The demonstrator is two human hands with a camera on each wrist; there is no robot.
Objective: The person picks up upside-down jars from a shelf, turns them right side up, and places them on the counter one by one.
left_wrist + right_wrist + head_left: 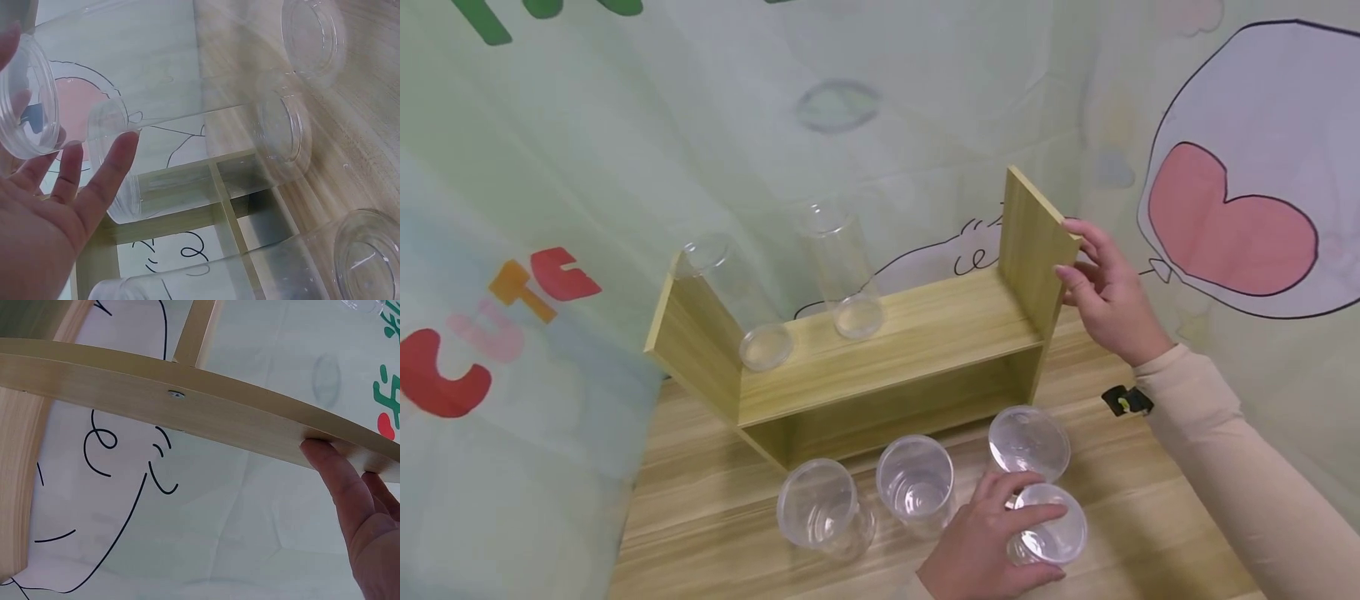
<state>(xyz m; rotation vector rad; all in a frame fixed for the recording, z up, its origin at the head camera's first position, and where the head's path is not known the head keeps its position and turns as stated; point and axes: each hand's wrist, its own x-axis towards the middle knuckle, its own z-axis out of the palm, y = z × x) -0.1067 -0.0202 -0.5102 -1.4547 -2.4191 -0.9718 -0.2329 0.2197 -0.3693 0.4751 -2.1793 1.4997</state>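
Observation:
My right hand point(1116, 300) grips the upper corner of the right side panel point(1037, 242) of a small wooden shelf point(887, 358). In the right wrist view, its fingertips lie against the panel's point(237, 425) face and edge. Low in the head view, my left hand point(988, 533) spreads its fingers around the top of a clear plastic jar point(1052, 537). The left wrist view has that jar's round rim point(47, 106) between thumb and fingers, which look mostly straight. One fingertip overlaps a neighbouring jar point(125, 200). Just behind the first stands another clear jar point(1030, 437).
Two tall clear jars point(842, 267) stand on the shelf's upper board, towards its left. Two more, a left one point(816, 508) and a middle one point(917, 479), stand on the wood-grain table point(700, 500) before the shelf. A printed curtain point(925, 108) hangs behind.

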